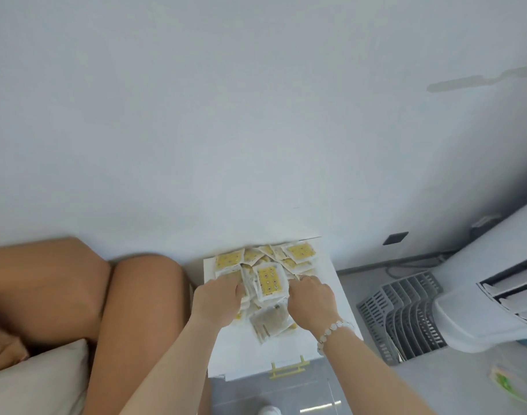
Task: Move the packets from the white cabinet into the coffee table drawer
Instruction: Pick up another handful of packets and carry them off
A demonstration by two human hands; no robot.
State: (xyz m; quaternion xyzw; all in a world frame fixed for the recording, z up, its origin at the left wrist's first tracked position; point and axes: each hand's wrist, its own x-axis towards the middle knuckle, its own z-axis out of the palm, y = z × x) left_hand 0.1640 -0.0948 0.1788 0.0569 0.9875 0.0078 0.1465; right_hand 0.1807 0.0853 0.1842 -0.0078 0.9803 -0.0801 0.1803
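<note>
While both hands gather, note:
Packets [268, 280]: heaped on the white cabinet [325, 298] top.
Left hand [217, 301]: fingers curled into the pile's left edge.
Right hand [311, 304]: fingers curled, digging in opposite.
Technique: squeeze inward, scoop beneath, lift level to avoid spills.

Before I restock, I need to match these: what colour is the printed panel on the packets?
Yellow with small dark dots, on white packets; the head view shows it.
</note>
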